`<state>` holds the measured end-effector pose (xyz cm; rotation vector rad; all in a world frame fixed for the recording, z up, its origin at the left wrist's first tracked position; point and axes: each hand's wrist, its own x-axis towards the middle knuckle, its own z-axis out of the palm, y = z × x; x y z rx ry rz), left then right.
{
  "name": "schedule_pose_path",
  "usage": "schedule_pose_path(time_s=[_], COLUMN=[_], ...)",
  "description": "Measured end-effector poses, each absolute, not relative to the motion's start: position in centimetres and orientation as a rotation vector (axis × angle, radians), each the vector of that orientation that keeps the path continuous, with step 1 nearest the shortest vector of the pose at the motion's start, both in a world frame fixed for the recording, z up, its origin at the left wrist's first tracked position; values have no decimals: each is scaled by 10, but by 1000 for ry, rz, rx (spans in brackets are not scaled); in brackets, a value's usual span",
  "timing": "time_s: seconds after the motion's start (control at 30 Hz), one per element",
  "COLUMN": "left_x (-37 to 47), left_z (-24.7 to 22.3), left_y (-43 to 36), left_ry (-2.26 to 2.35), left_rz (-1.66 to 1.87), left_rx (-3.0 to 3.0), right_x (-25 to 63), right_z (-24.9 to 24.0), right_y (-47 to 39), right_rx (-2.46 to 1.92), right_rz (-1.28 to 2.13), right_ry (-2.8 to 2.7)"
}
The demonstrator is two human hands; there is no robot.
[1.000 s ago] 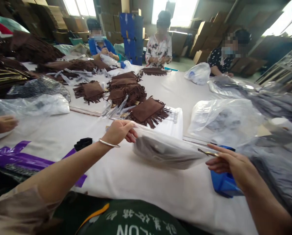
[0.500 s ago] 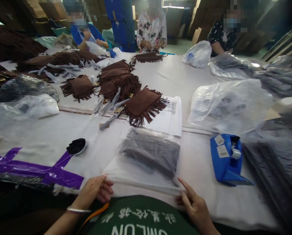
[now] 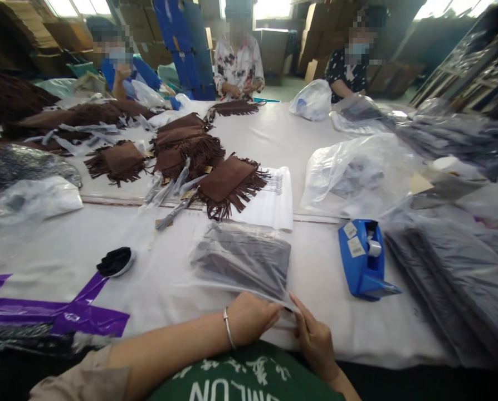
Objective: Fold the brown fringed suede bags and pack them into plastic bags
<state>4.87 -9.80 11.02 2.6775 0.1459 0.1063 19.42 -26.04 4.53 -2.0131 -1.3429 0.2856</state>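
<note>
A clear plastic bag (image 3: 243,256) lies on the table in front of me, with a dark, flat item showing through it. My left hand (image 3: 252,318) reaches across to the bag's near right corner, its fingers closed on the plastic edge. Right beside it, my right hand (image 3: 315,338) pinches the same corner, with the index finger lying along the film. A small dark bit shows between the two hands, and I cannot make out what it is. Just beyond the bag, a brown fringed pouch (image 3: 226,181) rests on white plastic sheets (image 3: 279,200).
A blue tape dispenser (image 3: 360,267) stands to the right, beside dark bagged goods (image 3: 445,284). Purple tape (image 3: 60,314) and a small dish with black contents (image 3: 116,262) are at left. More brown fringed pouches (image 3: 186,142) lie farther back. Three people sit across the table.
My left hand has moved right, from the bag's near left edge to its near right corner, beside my right hand. The view has shifted slightly, so the table's things appear farther left.
</note>
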Motion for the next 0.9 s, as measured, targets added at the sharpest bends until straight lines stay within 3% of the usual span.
schedule_pose_path(time_s=[0.23, 0.4, 0.57, 0.7, 0.77, 0.9], left_x=[90, 109, 93, 40, 6, -56], left_z=[69, 66, 74, 106, 124, 131], left_y=[-100, -102, -102, -86, -74, -48], left_ry=[-147, -71, -140, -355, -275, 343], left_rz=[183, 259, 381, 524, 588, 529], left_rx=[2916, 2951, 2937, 2806, 2782, 2924], right_x=[189, 190, 187, 187, 192, 204], right_z=[38, 40, 36, 33, 33, 36], right_y=[-268, -266, -269, -279, -283, -277], right_rx=[-1865, -1847, -1859, -2024, -2093, -2041], right_rz=[178, 156, 83, 61, 41, -87], right_ry=[-1432, -1432, -1436, -1260, -1207, -1374])
